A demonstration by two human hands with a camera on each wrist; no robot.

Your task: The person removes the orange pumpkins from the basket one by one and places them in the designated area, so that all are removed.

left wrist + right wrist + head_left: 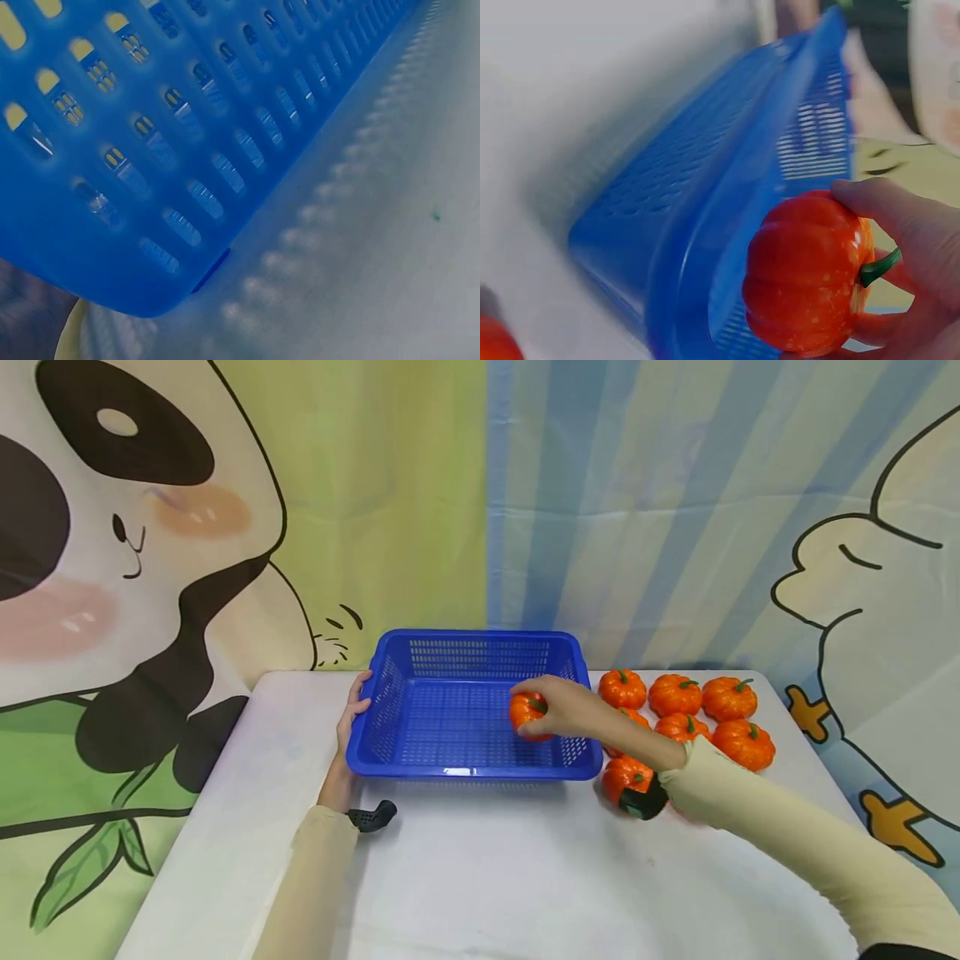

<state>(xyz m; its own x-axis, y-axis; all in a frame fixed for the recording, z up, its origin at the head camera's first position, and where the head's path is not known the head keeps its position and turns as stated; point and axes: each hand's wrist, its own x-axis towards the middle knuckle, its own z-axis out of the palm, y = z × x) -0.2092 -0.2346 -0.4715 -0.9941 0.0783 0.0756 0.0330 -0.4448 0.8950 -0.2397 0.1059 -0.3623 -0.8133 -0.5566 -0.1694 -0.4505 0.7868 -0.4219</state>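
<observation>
My right hand (562,706) grips a small orange pumpkin (802,274) with a green stem, fingers and thumb spread around its sides. In the head view this pumpkin overlaps the right part of a blue plastic basket (472,772), whose visible floor is bare. From the right wrist, the pumpkin shows beside the basket's rim (697,202). My left hand (349,718) holds the basket by its left rim, fingertips at the edge. The left wrist view is filled mostly by the basket's slotted wall (187,150).
Several more orange pumpkins (731,698) lie grouped on the white table (480,868), right of the basket; my right forearm covers part of them. Behind the table hangs a cloth backdrop (420,493) printed with a panda and other cartoon figures.
</observation>
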